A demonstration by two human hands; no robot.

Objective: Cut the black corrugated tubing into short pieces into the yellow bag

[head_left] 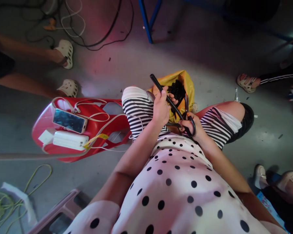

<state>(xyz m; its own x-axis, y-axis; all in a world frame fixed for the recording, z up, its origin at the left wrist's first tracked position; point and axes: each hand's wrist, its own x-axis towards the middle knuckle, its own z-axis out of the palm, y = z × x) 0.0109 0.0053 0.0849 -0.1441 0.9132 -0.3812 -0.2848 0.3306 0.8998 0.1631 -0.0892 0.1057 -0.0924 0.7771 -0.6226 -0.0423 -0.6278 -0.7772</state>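
My left hand [161, 110] is closed around a black tube [156, 83], gripping it near mid-length; the tube runs diagonally, its free end up and to the left, its lower end toward my right hand [195, 126]; my right hand is closed on a pair of scissors [187, 106], fingers through the black handle loops, blades pointing up and away from me just beside the tube; whether the blades touch the tube cannot be told. Both hands work above my lap, between my knees in striped shorts [136, 109]; directly beyond the hands a yellow bag [185, 81] stands open on the floor [210, 48], with short black pieces [177, 89] inside. To my left, close against my knee, is a red stool [39, 130] carrying a phone [68, 121], a white power bank [69, 140] and white cables [107, 122]. Farther out: another person's white clogs [66, 52] at upper left; a sandalled foot [246, 83] at right; black cables [107, 32] and a blue frame leg [146, 19] at top; a green cord [5, 204] at lower left.
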